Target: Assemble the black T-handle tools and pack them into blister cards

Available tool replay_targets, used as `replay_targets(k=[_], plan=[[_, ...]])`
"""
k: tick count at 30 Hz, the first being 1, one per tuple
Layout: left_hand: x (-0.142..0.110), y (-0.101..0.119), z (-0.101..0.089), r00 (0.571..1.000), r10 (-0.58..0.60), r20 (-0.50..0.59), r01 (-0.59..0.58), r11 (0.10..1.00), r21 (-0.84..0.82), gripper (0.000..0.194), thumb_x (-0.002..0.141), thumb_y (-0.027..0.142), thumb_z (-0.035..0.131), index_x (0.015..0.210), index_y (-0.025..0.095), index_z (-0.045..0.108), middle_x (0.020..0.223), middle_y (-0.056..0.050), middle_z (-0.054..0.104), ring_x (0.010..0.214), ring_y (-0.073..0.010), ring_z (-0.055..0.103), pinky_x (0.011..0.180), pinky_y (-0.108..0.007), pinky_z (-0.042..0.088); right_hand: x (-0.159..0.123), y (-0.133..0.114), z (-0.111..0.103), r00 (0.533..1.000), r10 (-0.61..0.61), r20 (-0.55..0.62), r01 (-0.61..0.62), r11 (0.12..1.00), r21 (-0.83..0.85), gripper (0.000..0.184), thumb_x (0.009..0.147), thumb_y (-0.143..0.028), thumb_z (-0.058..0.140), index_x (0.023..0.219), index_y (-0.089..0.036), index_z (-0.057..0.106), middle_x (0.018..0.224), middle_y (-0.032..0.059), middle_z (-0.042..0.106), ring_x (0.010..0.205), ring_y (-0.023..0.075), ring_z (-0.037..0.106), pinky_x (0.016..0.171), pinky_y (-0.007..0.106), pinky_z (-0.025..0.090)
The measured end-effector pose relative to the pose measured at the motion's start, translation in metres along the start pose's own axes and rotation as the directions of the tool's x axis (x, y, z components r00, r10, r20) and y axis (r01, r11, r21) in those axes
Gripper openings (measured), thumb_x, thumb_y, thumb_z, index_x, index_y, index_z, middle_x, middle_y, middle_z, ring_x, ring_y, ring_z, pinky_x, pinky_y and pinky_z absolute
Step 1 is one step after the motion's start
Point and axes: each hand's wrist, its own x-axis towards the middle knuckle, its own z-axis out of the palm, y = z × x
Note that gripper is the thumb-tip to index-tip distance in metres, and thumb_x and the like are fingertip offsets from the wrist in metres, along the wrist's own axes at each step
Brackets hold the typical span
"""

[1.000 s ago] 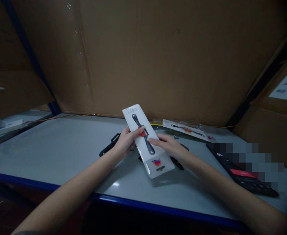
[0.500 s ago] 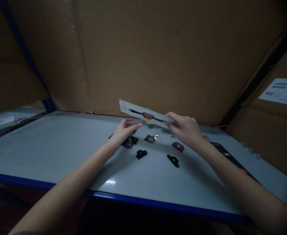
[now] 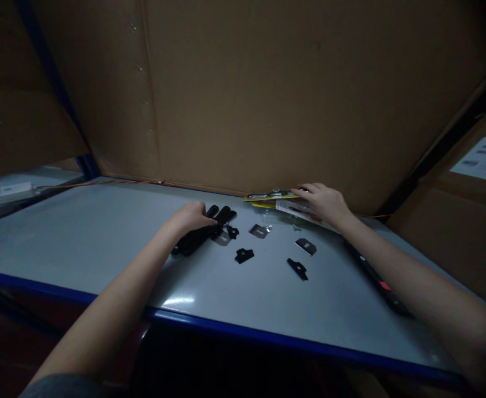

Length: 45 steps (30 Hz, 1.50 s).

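My left hand (image 3: 192,216) is closed, thumb and finger pinched at a group of black spokeshaves (image 3: 199,237) lying together on the table; what exactly is pinched is partly hidden. My right hand (image 3: 324,203) grips the end of a yellow-edged packaging card (image 3: 267,196) near the back of the table. Beneath that hand leans a white printed card (image 3: 289,209). Between the hands lie flat metal blades, one a grey blade (image 3: 259,231) and another a blade (image 3: 306,246) farther right. Black cap pieces lie around them, among them a cap (image 3: 244,255) and a second cap (image 3: 297,269).
Small shiny screws (image 3: 296,227) lie near the blades. A long black item with a red mark (image 3: 386,286) rests under my right forearm. Cardboard walls (image 3: 226,99) enclose the back and sides. A blue edge (image 3: 226,327) runs along the table front.
My right hand has lowered the white printed card toward the table and now grips the yellow-edged card. My left hand has shifted left and closed over the black spokeshaves.
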Motion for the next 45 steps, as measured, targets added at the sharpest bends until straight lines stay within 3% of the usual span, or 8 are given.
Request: replay_targets(k=[6, 12, 18, 23, 29, 36, 42, 45], plan=[[-0.003, -0.001, -0.001, 1.000, 0.017, 0.026, -0.017, 1.000, 0.013, 0.049, 0.066, 0.058, 0.055, 0.089, 0.016, 0.061, 0.092, -0.013, 0.064, 0.082, -0.0256, 0.058, 0.059, -0.029, 0.037, 0.013, -0.011, 0.001, 0.998, 0.003, -0.059, 0.001, 0.997, 0.075, 0.042, 0.088, -0.017, 0.042, 0.127, -0.029, 0.050, 0.123, 0.0080, 0.056, 0.105, 0.0250, 0.049, 0.073, 0.034, 0.040], [-0.007, 0.002, -0.003, 0.999, 0.023, 0.041, -0.023, 1.000, -0.001, 0.060, 0.060, 0.068, 0.056, 0.090, 0.016, 0.060, 0.092, -0.013, 0.063, 0.081, -0.0253, 0.057, 0.059, -0.029, 0.037, 0.045, -0.050, -0.016, 0.998, 0.000, -0.060, 0.008, 0.990, 0.137, 0.044, 0.090, -0.015, 0.036, 0.129, -0.030, 0.048, 0.127, 0.0070, 0.053, 0.105, 0.0255, 0.047, 0.070, 0.034, 0.040], [-0.010, 0.004, -0.006, 0.996, 0.049, 0.080, -0.053, 0.997, 0.053, 0.067, 0.055, 0.070, 0.059, 0.091, 0.015, 0.062, 0.091, -0.014, 0.064, 0.077, -0.0243, 0.056, 0.059, -0.028, 0.037, 0.087, -0.097, -0.025, 0.997, -0.045, 0.055, 0.034, 0.982, 0.185, 0.047, 0.091, -0.013, 0.030, 0.132, -0.030, 0.044, 0.126, 0.0098, 0.052, 0.106, 0.0265, 0.046, 0.073, 0.036, 0.037], [-0.013, 0.004, -0.012, 0.991, 0.051, 0.124, -0.065, 0.992, 0.105, 0.058, 0.055, 0.066, 0.062, 0.081, 0.015, 0.067, 0.078, -0.012, 0.064, 0.069, -0.0216, 0.056, 0.058, -0.028, 0.035, 0.103, -0.117, -0.010, 0.984, -0.047, 0.174, 0.008, 0.975, 0.220, 0.054, 0.085, -0.007, 0.033, 0.131, -0.031, 0.045, 0.117, 0.0090, 0.057, 0.102, 0.0245, 0.052, 0.082, 0.039, 0.035], [-0.015, 0.004, -0.018, 0.985, 0.070, 0.158, -0.087, 0.991, 0.105, 0.041, 0.059, 0.051, 0.067, 0.079, 0.015, 0.070, 0.073, -0.009, 0.065, 0.063, -0.0186, 0.056, 0.056, -0.027, 0.034, 0.103, -0.120, 0.008, 0.959, -0.064, 0.274, -0.009, 0.966, 0.257, 0.065, 0.078, -0.008, 0.041, 0.137, -0.033, 0.036, 0.125, 0.0095, 0.053, 0.109, 0.0275, 0.051, 0.086, 0.042, 0.036], [-0.010, -0.002, -0.012, 0.999, 0.017, 0.044, -0.023, 0.992, 0.127, 0.038, 0.073, 0.047, 0.053, 0.084, 0.015, 0.069, 0.086, -0.012, 0.066, 0.074, -0.0203, 0.057, 0.059, -0.027, 0.037, 0.109, -0.114, 0.009, 0.942, -0.053, 0.331, -0.072, 0.933, 0.353, 0.061, 0.071, -0.017, 0.047, 0.131, -0.031, 0.047, 0.134, 0.0059, 0.048, 0.113, 0.0293, 0.049, 0.088, 0.045, 0.037], [-0.003, -0.009, -0.006, 0.996, -0.067, 0.065, 0.059, 0.991, 0.124, 0.050, 0.067, 0.050, 0.060, 0.101, 0.013, 0.065, 0.101, -0.017, 0.064, 0.087, -0.0262, 0.058, 0.067, -0.030, 0.042, 0.095, -0.101, -0.013, 0.973, -0.027, 0.227, -0.077, 0.898, 0.434, 0.054, 0.073, -0.016, 0.043, 0.125, -0.028, 0.053, 0.129, 0.0026, 0.052, 0.118, 0.0239, 0.044, 0.097, 0.043, 0.030], [0.001, -0.013, -0.007, 0.985, -0.119, 0.124, 0.105, 0.988, 0.110, 0.057, 0.064, 0.055, 0.061, 0.103, 0.013, 0.064, 0.102, -0.019, 0.064, 0.090, -0.0297, 0.058, 0.068, -0.032, 0.042, 0.079, -0.094, -0.028, 0.993, 0.021, 0.119, -0.078, 0.867, 0.493, 0.045, 0.074, -0.017, 0.042, 0.114, -0.027, 0.060, 0.122, 0.0028, 0.057, 0.115, 0.0227, 0.046, 0.099, 0.044, 0.025]])
